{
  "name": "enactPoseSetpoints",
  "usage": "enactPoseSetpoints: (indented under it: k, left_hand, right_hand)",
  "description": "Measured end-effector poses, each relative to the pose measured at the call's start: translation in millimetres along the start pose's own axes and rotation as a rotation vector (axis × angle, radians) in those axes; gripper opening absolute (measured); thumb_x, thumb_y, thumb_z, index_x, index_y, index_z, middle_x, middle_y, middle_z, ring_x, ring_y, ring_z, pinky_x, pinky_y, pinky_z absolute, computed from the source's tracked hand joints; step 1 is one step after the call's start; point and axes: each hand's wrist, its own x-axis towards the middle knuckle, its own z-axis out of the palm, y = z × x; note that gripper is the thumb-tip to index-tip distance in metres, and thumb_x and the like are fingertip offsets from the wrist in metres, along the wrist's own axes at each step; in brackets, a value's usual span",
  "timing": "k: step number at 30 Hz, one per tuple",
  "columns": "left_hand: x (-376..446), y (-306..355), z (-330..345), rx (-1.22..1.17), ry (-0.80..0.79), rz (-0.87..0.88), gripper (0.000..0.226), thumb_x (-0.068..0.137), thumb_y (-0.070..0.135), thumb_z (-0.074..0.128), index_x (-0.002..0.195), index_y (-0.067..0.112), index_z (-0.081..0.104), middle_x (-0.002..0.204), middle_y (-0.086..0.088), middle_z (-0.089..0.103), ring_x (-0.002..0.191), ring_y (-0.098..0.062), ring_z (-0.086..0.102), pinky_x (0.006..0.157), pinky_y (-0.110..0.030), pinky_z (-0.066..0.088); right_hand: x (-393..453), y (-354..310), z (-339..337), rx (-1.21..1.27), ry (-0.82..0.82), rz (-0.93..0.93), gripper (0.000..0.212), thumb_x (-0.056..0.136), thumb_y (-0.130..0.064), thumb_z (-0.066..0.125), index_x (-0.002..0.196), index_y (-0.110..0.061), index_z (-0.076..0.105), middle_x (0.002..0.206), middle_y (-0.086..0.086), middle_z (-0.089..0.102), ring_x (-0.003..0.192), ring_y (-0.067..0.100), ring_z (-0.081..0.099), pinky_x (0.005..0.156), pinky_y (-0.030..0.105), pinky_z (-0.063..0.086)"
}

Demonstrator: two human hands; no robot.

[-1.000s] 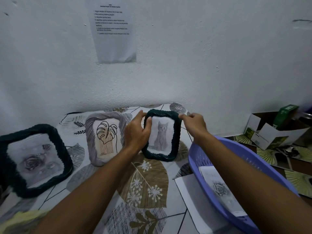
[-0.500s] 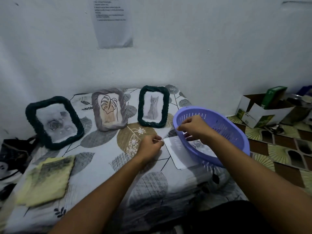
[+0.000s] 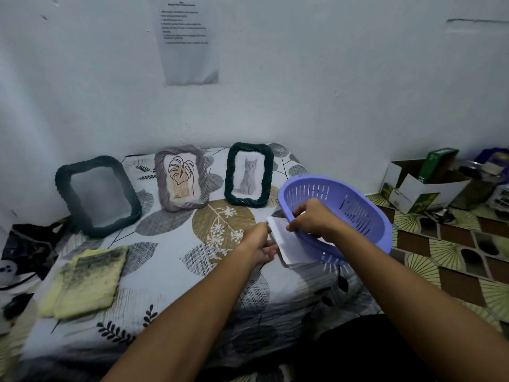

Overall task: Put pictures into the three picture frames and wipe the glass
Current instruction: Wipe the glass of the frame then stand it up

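Three picture frames stand propped against a white wall along the middle of the picture, on a bed covered in a leaf-patterned sheet (image 3: 170, 260). The large dark frame (image 3: 96, 195) at the left shows a washed-out pane whose picture cannot be made out; the grey frame (image 3: 180, 177) beside it carries a line drawing of a leaf; the small dark green frame (image 3: 249, 175) to its right holds a picture of a grey cat. Right of centre, a person tilts a purple slotted basket (image 3: 358, 213) on the bed's edge. The right hand (image 3: 311, 219) is closed over the basket's near rim, fingers curled on it. The left hand (image 3: 260, 244) reaches to a stack of white papers (image 3: 286, 245) tucked under the basket and touches their left edge; whether it grips them cannot be told. A yellow cloth (image 3: 88, 282), smudged dark, lies folded at the lower left of the bed. A printed sheet (image 3: 188, 40) hangs on the wall at top centre, and open cardboard boxes (image 3: 418, 186) sit on the patterned floor at the far right.
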Motion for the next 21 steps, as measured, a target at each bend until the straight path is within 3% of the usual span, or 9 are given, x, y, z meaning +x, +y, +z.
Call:
enactPoseSetpoints:
  k: [2,5,7,10,12,15,17,21]
  left_hand:
    - [1,0,2,0.046,-0.015,0.013,0.016,0.084,0.01,0.042,0.084,0.009,0.058,0.068,-0.009,0.054,0.045,-0.014,0.039,0.041,-0.017,0.029]
    - [7,-2,5,0.071,-0.003,0.033,0.016,0.086,0.003,0.044,0.094,0.004,0.058,0.076,-0.013,0.062,0.054,-0.02,0.055,0.05,-0.028,0.053]
    - [8,-2,8,0.066,0.008,0.036,0.016,0.087,0.001,0.045,0.098,0.002,0.055,0.076,-0.015,0.062,0.055,-0.022,0.059,0.061,-0.037,0.058]
    - [6,2,14,0.086,0.034,0.03,0.008,0.085,0.0,0.045,0.087,0.005,0.051,0.048,-0.007,0.046,0.038,-0.016,0.042,0.055,-0.038,0.056]
    - [2,5,17,0.082,0.048,0.039,0.013,0.085,-0.003,0.043,0.076,0.007,0.046,0.042,-0.004,0.037,0.031,-0.014,0.035,0.048,-0.032,0.053]
    - [-3,5,25,0.07,0.045,0.06,0.018,0.083,-0.009,0.041,0.074,0.003,0.049,0.055,-0.012,0.049,0.039,-0.02,0.05,0.039,-0.036,0.051]
    - [-4,5,28,0.065,0.08,0.085,0.016,0.081,-0.011,0.043,0.075,0.0,0.053,0.063,-0.016,0.057,0.049,-0.024,0.058,0.04,-0.041,0.052]
    - [-5,6,27,0.062,0.073,0.068,0.017,0.081,-0.007,0.044,0.072,0.002,0.055,0.047,-0.01,0.056,0.039,-0.021,0.057,0.043,-0.039,0.054]
  right_hand:
    - [-1,-1,-1,0.005,-0.007,0.002,0.023,0.075,-0.007,0.078,0.094,0.004,0.069,0.077,0.016,0.064,0.063,0.025,0.057,0.058,0.031,0.048]
    - [-1,-2,-2,0.017,-0.011,0.002,0.025,0.076,-0.007,0.078,0.096,0.005,0.069,0.082,0.019,0.065,0.068,0.027,0.058,0.064,0.036,0.052]
    - [-2,-2,-3,0.02,-0.022,0.002,0.024,0.076,-0.006,0.078,0.095,0.004,0.069,0.081,0.017,0.065,0.068,0.027,0.058,0.065,0.036,0.052]
    - [-1,-1,-4,0.026,-0.027,0.003,0.025,0.076,-0.007,0.078,0.096,0.004,0.069,0.084,0.02,0.066,0.066,0.027,0.058,0.064,0.037,0.053]
    - [-1,-2,-5,0.03,-0.029,0.005,0.026,0.075,-0.006,0.078,0.097,0.003,0.068,0.088,0.021,0.068,0.066,0.026,0.059,0.064,0.037,0.054]
    - [-1,-2,-6,0.033,-0.036,0.007,0.025,0.076,-0.005,0.076,0.099,0.002,0.068,0.09,0.022,0.068,0.065,0.025,0.06,0.06,0.034,0.054]
    - [-2,-2,-7,0.036,-0.039,0.007,0.025,0.077,-0.004,0.075,0.1,0.003,0.067,0.09,0.022,0.068,0.063,0.025,0.06,0.055,0.031,0.053]
    - [-2,-3,-6,0.042,-0.04,0.006,0.028,0.077,-0.004,0.076,0.102,0.004,0.066,0.093,0.023,0.068,0.064,0.025,0.061,0.053,0.031,0.052]
